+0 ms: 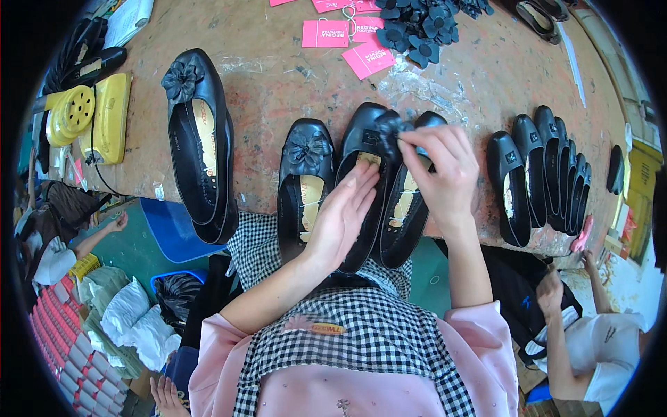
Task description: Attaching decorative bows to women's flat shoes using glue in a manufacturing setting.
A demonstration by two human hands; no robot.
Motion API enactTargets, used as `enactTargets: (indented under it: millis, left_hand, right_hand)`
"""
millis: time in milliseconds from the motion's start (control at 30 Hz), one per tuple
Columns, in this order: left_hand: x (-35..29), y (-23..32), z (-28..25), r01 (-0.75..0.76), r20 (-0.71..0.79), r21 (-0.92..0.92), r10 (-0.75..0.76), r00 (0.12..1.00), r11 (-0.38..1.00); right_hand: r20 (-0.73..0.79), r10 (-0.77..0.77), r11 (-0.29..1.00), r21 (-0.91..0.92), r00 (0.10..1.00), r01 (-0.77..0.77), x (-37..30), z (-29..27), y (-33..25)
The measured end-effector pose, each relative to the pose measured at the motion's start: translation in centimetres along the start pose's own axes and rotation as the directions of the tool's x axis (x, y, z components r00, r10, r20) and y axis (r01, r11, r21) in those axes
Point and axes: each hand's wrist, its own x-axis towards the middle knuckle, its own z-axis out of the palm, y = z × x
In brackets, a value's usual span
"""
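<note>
Three black flat shoes lie in front of me at the table's edge, toes away from me. The left shoe (306, 149) bears a dark flower on its toe. On the middle shoe (365, 121) a small square patch shows on the vamp. My left hand (347, 215) rests in its opening, fingers stretched out and tips on the insole. Above its right side my right hand (445, 163) pinches a black fabric flower (389, 128), slightly blurred. That hand partly covers the third shoe (404, 212), so I cannot tell whether its toe has a flower.
A black pair with a flower (201, 139) stands left, near a yellow device (104, 115). Black flowers (424, 28) and pink tags (368, 59) lie at the back. Several black shoes (535, 167) line the right. Other people (590, 340) work at both sides.
</note>
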Motion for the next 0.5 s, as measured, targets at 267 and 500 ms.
enactTargets:
  millis: [267, 500]
  left_hand:
    - [4.5, -1.1, 1.2, -0.088, -0.045, -0.445, 0.076, 0.996, 0.891]
    - [5.4, -1.0, 1.1, -0.040, -0.095, -0.488, -0.008, 0.995, 0.872]
  right_hand:
    - [0.209, -0.090, 0.992, -0.063, 0.974, 0.105, 0.3, 2.6, 0.5]
    - [0.226, -0.097, 0.993, -0.044, 0.969, 0.109, 0.2, 3.5, 1.1]
